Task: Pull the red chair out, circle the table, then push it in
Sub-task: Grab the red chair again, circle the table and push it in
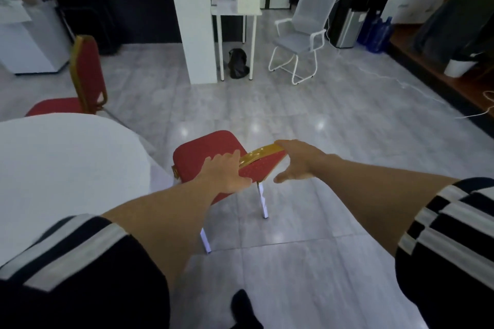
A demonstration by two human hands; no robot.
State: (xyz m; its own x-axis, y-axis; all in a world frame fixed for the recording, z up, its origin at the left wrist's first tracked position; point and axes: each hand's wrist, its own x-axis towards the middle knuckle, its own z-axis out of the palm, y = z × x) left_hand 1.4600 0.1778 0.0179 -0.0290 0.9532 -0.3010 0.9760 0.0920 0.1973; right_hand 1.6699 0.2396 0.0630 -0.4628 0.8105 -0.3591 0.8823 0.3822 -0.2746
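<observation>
The red chair (205,155) with a gold-edged backrest stands just right of the round white-clothed table (61,168), its seat facing away from me. My left hand (224,172) lies over the left end of the backrest's top edge. My right hand (296,160) holds the right end of that gold top edge, thumb hanging below. Two pale chair legs show beneath my left arm.
A second red chair (85,75) stands at the table's far side. Ahead are a white pillar (192,21), a small white table (235,12) with a black bag (237,63) under it, and a grey office chair (302,37). White cables (417,91) trail on the tiled floor at right.
</observation>
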